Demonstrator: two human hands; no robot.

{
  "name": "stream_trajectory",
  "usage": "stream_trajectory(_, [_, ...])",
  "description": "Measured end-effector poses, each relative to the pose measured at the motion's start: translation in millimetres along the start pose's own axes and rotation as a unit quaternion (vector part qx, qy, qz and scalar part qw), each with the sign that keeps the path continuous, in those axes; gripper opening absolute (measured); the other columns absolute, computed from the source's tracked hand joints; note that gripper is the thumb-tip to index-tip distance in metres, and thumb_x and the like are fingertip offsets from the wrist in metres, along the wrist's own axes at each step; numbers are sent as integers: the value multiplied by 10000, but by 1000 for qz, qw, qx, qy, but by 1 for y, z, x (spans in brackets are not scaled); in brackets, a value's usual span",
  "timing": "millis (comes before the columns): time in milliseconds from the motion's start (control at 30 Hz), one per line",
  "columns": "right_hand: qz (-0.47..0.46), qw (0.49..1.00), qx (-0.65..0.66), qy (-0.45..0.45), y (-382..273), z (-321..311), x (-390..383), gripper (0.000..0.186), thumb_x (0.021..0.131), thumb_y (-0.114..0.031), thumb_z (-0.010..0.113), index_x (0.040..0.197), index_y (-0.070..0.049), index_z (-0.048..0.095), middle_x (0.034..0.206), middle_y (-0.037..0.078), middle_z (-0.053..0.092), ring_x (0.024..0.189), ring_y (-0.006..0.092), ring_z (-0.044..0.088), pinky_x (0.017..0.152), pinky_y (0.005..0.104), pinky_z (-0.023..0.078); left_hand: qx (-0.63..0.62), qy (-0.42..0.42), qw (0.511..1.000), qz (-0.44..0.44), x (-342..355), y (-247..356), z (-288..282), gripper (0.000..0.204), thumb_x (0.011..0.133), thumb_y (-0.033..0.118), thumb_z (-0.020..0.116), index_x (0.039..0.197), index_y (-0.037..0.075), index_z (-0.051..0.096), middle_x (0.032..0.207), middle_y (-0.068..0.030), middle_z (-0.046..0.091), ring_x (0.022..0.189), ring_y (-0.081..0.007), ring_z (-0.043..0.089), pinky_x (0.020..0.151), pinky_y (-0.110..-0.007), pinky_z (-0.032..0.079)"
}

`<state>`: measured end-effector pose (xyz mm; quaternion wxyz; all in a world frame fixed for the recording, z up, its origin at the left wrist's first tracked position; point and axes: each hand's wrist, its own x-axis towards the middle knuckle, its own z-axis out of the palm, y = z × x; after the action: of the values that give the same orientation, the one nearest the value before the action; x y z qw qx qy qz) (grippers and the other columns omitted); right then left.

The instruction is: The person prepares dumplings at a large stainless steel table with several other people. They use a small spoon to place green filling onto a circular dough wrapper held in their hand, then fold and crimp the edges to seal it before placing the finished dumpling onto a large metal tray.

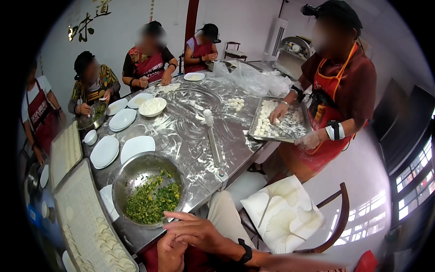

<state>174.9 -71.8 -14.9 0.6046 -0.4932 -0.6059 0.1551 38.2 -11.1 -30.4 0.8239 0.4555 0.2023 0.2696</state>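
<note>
At the table's near edge my right hand (195,230) lies over my left hand (171,254), the fingers of both bent together. Whatever sits between them is mostly hidden; a small greyish edge shows by the right fingertips. Just beyond my hands stands a large steel mixing bowl (118,179), tilted to my view. Chopped green and yellow filling (154,202) covers its bottom and near side. To the left a long pale tray (84,190) carries rows of folded dumplings (111,249) at its near end.
White plates (104,152) and a flour bowl (152,107) stand beyond the mixing bowl. Right of centre, a person handles dough pieces in a metal tray (290,132). A cushioned chair (281,213) stands at my right. Other people work along the floury steel table (190,131).
</note>
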Motion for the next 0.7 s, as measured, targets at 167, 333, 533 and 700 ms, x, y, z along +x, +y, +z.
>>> stream_trajectory(167, [-34,999,0,-24,10,-5,0,255,779,-38,683,1030,-2,662,1172,125,640,1230,349,512,937,393,485,-5,-8,1000,10,-1,-4,-3,202,843,4,559,1035,-49,587,977,-95,630,865,-138,609,781,-251,492])
stream_trajectory(333, [15,999,13,-39,10,17,1,528,740,-38,698,1249,-86,568,1342,149,509,1300,345,430,1033,404,387,241,68,964,88,-7,19,0,275,845,-62,532,1115,-60,586,968,-84,646,889,-137,622,785,-252,497])
stream_trajectory(533, [68,996,32,44,-5,-3,6,518,704,-164,754,1174,8,622,1280,169,575,1331,369,388,1062,435,350,123,2,984,129,6,15,13,444,885,60,634,1306,-1,504,1108,-75,624,994,-116,577,850,-269,476])
stream_trajectory(700, [55,996,56,37,-2,11,11,415,732,-174,744,1077,40,659,1196,175,623,1305,374,418,1035,431,378,105,19,985,138,-2,19,3,459,892,61,626,1319,-26,481,1154,-87,609,1042,-129,568,881,-271,469])
